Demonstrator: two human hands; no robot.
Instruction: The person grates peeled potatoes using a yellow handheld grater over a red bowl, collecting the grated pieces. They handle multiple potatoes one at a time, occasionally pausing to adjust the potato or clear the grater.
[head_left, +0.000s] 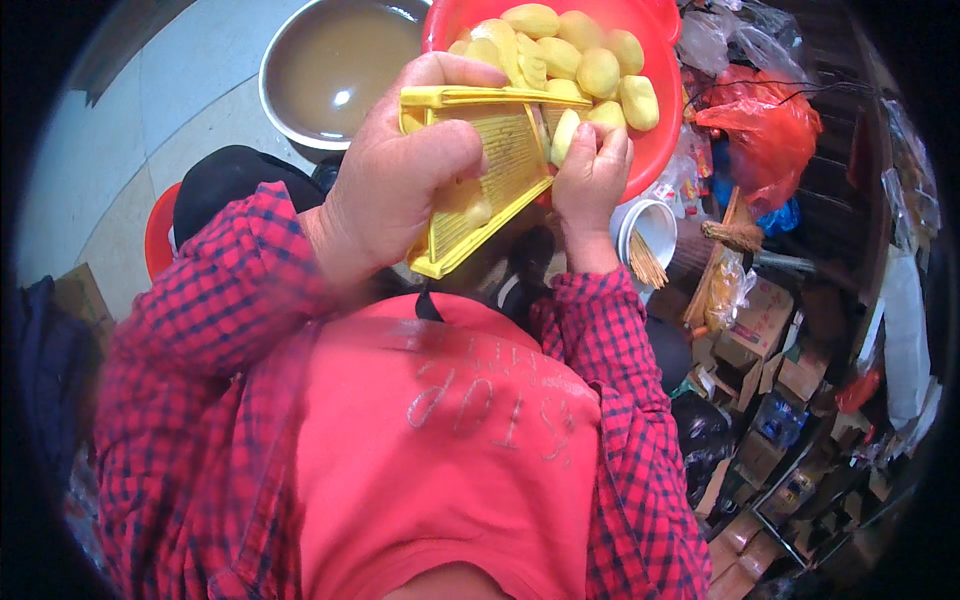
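Observation:
My left hand (412, 165) grips a yellow plastic mandoline slicer (517, 142) by its near end, thumb across the ridged face. The slicer is tilted over the near side of a red plastic basin (664, 157). A small pale potato piece (478, 214) clings to its face near the lower edge. In my right hand (596, 169), fingertips pinch a peeled potato (564, 139) beside the slicer's blade area; contact with the blade cannot be made out. Several whole peeled potatoes (598, 73) lie in the basin, and a ridged potato piece (532, 64) rests among them.
A metal pot (268, 82) of cloudy brown water (345, 67) stands left of the basin. On the right are a white tub (667, 217) with thin wooden sticks (646, 259), a red plastic bag (765, 127) and piled cardboard boxes (761, 319). Pale floor tiles (180, 97) show at left.

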